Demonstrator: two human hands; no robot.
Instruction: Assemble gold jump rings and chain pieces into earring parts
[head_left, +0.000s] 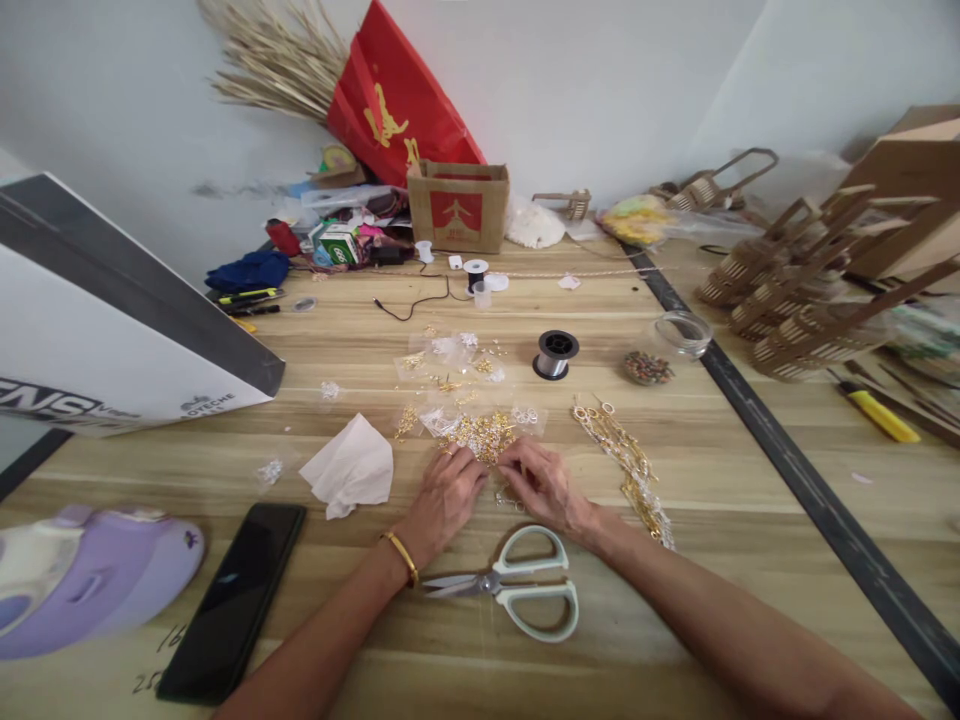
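My left hand and my right hand meet at the near edge of a pile of small gold and silver beads. Fingers are closed on both hands, thumb against fingertips; whatever they pinch is too small to make out. Just below the fingertips lies a short chain of small metal links. Between my forearms rest scissors with pale handles, blades pointing left. Right of my right hand lies a bundle of gold and silver chains. Little plastic bags of findings sit beyond the beads.
A wire spool, a glass jar of beads and its clear lid stand farther back. To the left are a tissue, a phone and a large box. Small woven baskets crowd the right.
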